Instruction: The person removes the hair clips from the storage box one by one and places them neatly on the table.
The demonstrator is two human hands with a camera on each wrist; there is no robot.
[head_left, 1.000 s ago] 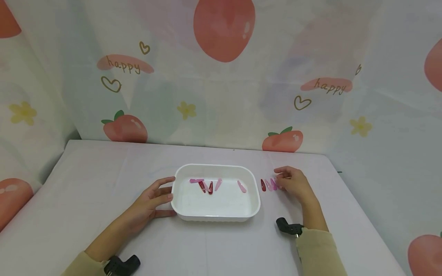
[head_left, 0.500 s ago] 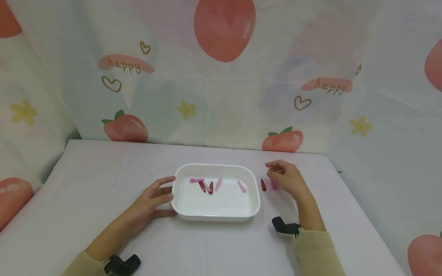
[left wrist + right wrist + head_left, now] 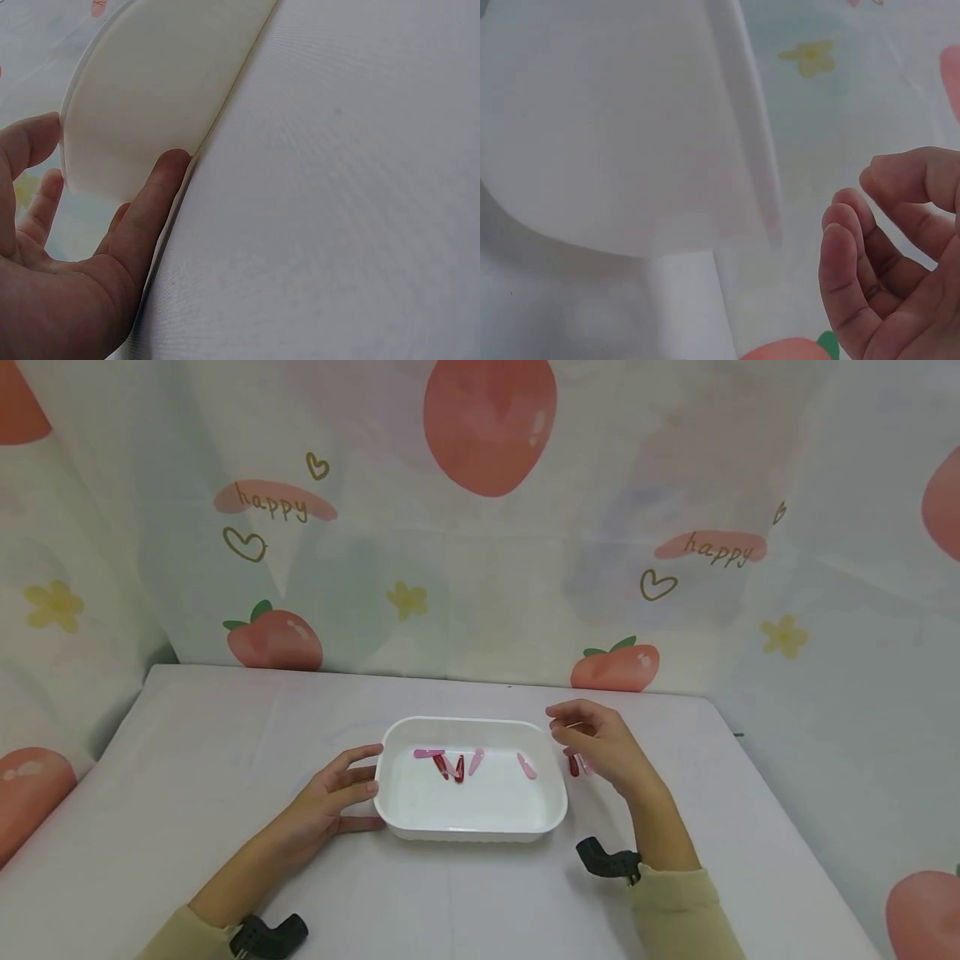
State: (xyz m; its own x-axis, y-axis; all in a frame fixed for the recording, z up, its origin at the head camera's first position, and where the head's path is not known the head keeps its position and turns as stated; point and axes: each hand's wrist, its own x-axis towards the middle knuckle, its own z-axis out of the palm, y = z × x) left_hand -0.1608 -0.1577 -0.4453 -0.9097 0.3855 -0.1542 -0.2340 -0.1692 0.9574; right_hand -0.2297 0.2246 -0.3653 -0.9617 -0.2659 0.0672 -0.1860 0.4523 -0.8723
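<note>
In the head view a white rectangular tray (image 3: 471, 814) stands on the table. Several hair clips lie inside it, among them a red hair clip (image 3: 460, 769) and a pink hair clip (image 3: 527, 767). My left hand (image 3: 333, 789) touches the tray's left end with extended fingers; the left wrist view shows its fingertips against the tray wall. Over the tray's right edge hovers my right hand (image 3: 596, 743), its thumb and index tips close together in the right wrist view. Whether a clip is between them is hidden. Below it, another red clip (image 3: 573, 766) lies beside the tray.
A pink clip (image 3: 586, 767) lies next to the red one, partly covered by my right hand. White cloth (image 3: 360, 893) covers the table. Behind it hangs a curtain (image 3: 480, 593) printed with fruit and flowers.
My right hand has moved left from the clips on the table to the tray's right rim. My left hand and the clips in the tray have stayed put.
</note>
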